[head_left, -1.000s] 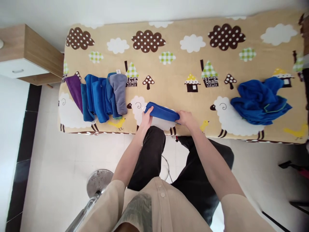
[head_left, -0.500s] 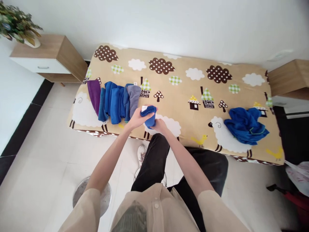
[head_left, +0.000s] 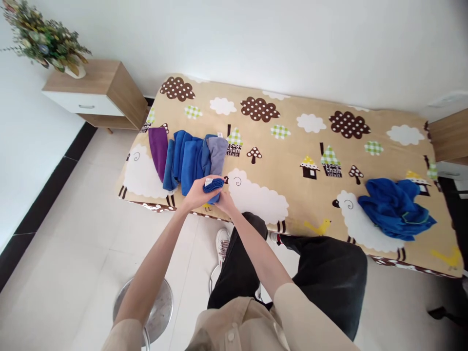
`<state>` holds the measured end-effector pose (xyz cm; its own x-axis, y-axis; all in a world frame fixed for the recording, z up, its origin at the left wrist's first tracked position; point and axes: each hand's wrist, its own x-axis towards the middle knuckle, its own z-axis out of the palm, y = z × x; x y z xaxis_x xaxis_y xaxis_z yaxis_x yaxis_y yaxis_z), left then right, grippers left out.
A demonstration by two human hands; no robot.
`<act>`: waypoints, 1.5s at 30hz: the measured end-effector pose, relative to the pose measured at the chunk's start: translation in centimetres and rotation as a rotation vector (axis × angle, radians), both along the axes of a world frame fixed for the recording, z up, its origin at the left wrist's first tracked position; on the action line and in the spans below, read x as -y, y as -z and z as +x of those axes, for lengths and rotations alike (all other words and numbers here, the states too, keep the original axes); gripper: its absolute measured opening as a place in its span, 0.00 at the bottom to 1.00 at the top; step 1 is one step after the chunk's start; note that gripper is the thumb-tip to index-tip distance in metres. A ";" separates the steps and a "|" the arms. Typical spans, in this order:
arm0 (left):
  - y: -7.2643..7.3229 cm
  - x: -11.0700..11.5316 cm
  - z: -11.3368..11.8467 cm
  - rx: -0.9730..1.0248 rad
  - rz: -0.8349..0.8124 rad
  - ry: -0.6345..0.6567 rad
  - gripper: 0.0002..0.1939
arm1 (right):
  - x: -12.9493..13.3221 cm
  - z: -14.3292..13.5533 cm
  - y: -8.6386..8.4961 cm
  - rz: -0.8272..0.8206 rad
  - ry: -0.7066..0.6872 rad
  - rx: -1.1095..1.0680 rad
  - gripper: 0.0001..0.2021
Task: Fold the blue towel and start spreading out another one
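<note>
My left hand (head_left: 197, 193) and my right hand (head_left: 225, 202) together hold a small folded blue cloth (head_left: 214, 185) with a white tag, just above the bed's near edge. Right behind it lies a row of folded cloths (head_left: 190, 158): a purple one at the left, several blue ones, a grey one (head_left: 218, 153) at the right. The held cloth sits at the grey cloth's near end. A crumpled heap of blue cloths (head_left: 395, 208) lies on the right part of the bed.
The bed carries a tan blanket (head_left: 292, 161) printed with sheep, clouds and houses. A wooden nightstand (head_left: 98, 95) with a plant (head_left: 44, 39) stands at the left, another nightstand (head_left: 449, 136) at the right. A metal stool (head_left: 157, 307) is under me on the white tile floor.
The long blue cloth has been folded into a small bundle and carried left toward the row of folded cloths. My head has turned left, bringing the plant into view.
</note>
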<state>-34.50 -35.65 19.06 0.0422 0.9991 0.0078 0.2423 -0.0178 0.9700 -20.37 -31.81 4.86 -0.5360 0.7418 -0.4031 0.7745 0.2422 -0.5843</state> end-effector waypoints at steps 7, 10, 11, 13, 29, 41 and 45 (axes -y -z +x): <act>0.7 -0.2 0.0 0.058 -0.017 -0.006 0.20 | 0.2 0.1 1.0 -0.046 0.004 0.075 0.16; 0.3 -0.6 -0.2 0.020 0.007 -0.013 0.19 | 0.0 -0.2 1.1 -0.044 0.005 0.097 0.15; 0.1 -0.7 -0.3 0.012 0.011 -0.017 0.19 | -0.1 -0.3 1.2 -0.044 0.005 0.103 0.15; 0.0 -0.9 -0.4 0.002 0.009 -0.025 0.20 | -0.1 -0.5 1.2 -0.042 0.009 0.122 0.15; -0.3 -0.8 -0.4 0.007 -0.024 -0.030 0.22 | -0.2 -0.5 1.3 -0.022 0.000 0.130 0.16; -0.1 -1.6 -4.1 -0.267 0.213 -0.509 0.51 | -1.3 2.8 -0.1 -0.153 0.125 0.161 0.43; 1.3 0.1 -2.3 -0.507 0.273 -0.520 0.41 | -1.4 11.3 -2.8 -0.162 0.149 0.090 0.28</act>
